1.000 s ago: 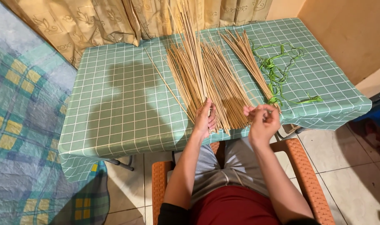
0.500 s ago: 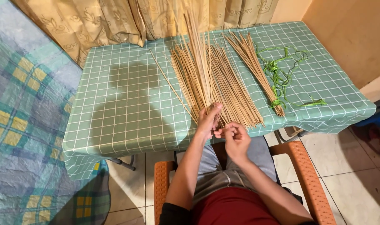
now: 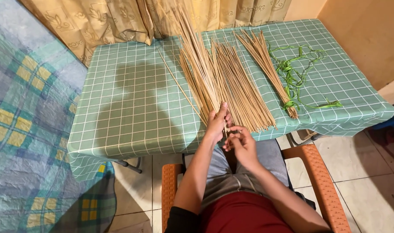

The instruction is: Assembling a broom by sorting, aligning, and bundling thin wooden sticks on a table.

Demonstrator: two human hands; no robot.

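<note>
A large pile of long thin tan sticks (image 3: 225, 82) lies fanned out on a table under a green checked cloth (image 3: 132, 108). My left hand (image 3: 217, 123) is closed around the near ends of a bunch of these sticks at the table's front edge. Right beside it, my right hand (image 3: 242, 144) pinches at the stick ends with curled fingers. A separate bundle of sticks (image 3: 268, 71) lies to the right, tied near its end with green string (image 3: 298, 75) that trails loosely over the cloth.
I sit in an orange plastic chair (image 3: 320, 172) pulled up to the table. Beige patterned curtains (image 3: 119, 19) hang behind the table. A blue and yellow checked fabric (image 3: 24, 129) covers the left side. An orange wall (image 3: 365, 34) stands at the right, over tiled floor (image 3: 370, 172).
My right hand has moved left from the table edge to sit against my left hand. My left hand has closed around a bunch of stick ends.
</note>
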